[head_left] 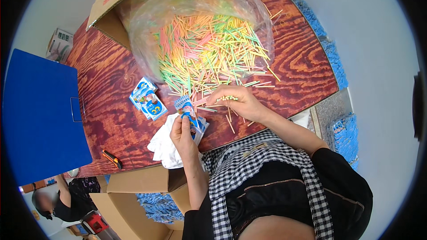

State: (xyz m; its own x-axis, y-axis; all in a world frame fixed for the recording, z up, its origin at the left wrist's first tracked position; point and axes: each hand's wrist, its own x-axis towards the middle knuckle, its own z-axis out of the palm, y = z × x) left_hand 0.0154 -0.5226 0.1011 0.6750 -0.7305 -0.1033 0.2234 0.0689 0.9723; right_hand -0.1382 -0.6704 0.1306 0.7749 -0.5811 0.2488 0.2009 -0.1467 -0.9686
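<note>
My left hand (181,134) is closed on a small blue-and-white packet (185,108), held near the table's front edge. To its right my right hand (242,102) grips a bundle of thin pastel sticks (227,98), their ends showing in a cluster. A few loose sticks (230,123) lie under and beside that hand. Just beyond both hands, a large heap of pink, yellow and green sticks (209,53) spills from a clear plastic bag (144,46). Several similar packets (151,102) are piled to the left. A white cloth (167,144) lies below my left hand, with more packets beside it.
The bag comes out of a cardboard box (118,0) on the wood-grained table (302,62). An orange-black utility knife (111,158) lies front left, near a blue panel (46,115). An open carton (129,200) below holds blue packets (160,207). Another person (60,200) is at lower left.
</note>
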